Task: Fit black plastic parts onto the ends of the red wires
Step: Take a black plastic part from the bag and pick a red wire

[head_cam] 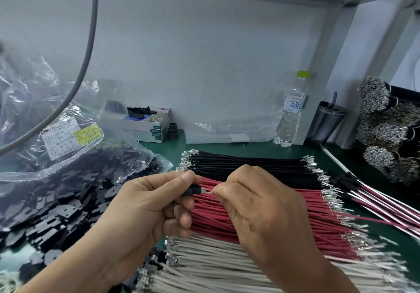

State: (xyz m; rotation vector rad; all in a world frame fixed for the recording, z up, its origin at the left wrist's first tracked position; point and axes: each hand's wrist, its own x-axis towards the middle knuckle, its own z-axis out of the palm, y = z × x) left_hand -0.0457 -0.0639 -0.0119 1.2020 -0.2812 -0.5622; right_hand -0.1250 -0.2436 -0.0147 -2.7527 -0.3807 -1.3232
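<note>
My left hand (154,204) pinches a small black plastic part (192,190) between thumb and forefinger. My right hand (261,208) pinches a wire just behind its metal terminal (205,192), whose tip sits at the opening of the black part. The held wire's colour is hidden by my fingers. Both hands hover over a flat bundle of red wires (295,220) lying on the green bench. A heap of loose black plastic parts (52,215) spills from a clear bag at the left.
Black wires (250,165) lie behind the red ones, white wires (227,265) in front. Finished assemblies (381,199) fan out at right. Terminal-tipped bundles (381,129), a water bottle (291,111), a cup (327,122) and a small box (152,122) stand at the back.
</note>
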